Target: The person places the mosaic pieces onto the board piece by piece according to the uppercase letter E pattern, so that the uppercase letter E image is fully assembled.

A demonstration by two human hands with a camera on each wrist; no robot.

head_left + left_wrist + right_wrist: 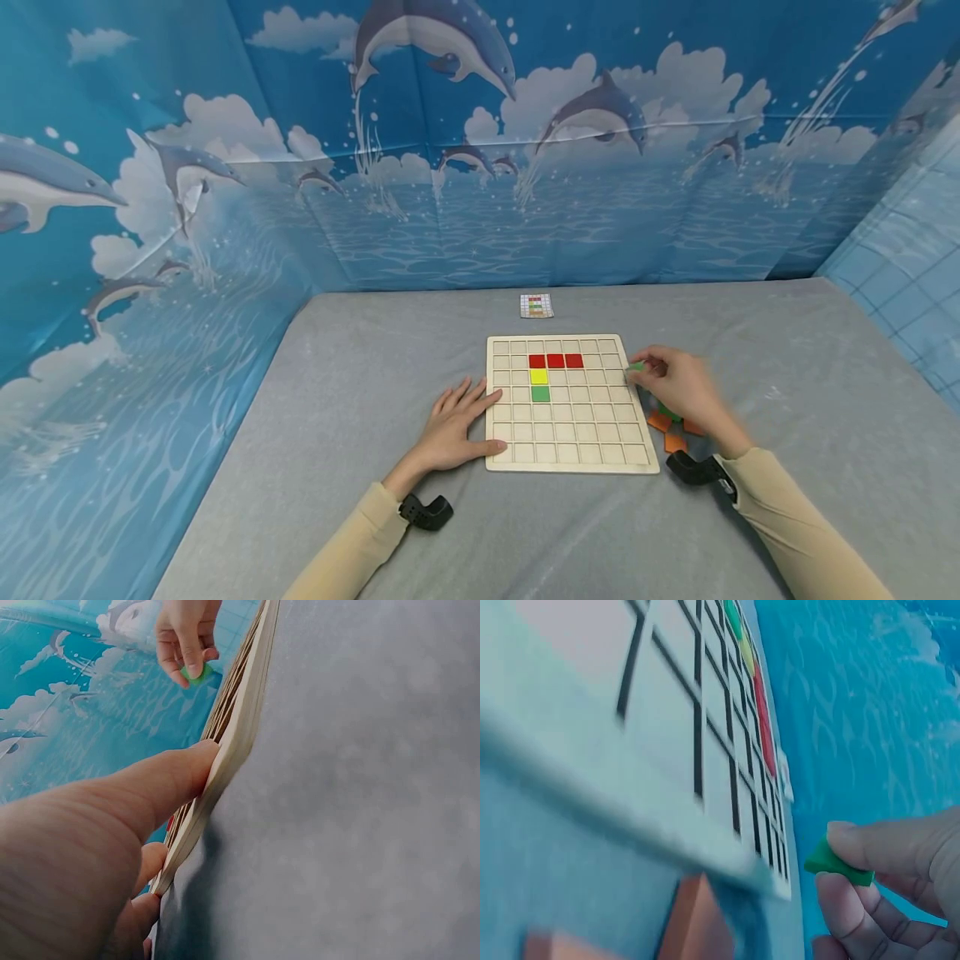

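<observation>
A wooden grid board (577, 429) lies flat on the grey cloth. In its upper part sit three red tiles (556, 361) in a row, with a yellow tile (539, 377) below the leftmost and a green tile (541, 393) under that. My left hand (448, 427) rests at the board's left edge, fingers spread, thumb and fingertips touching the rim. Just off the board's right edge, my right hand (681, 385) pinches another green tile (838, 867) between thumb and fingers, raised above the cloth in the right wrist view.
Several loose orange tiles (675, 442) lie right of the board, with some green (670, 412) among them, partly under my right hand. Behind the board is a small card (536, 306) printed with a coloured grid pattern. A dolphin-print curtain (480, 208) hangs along the table's back.
</observation>
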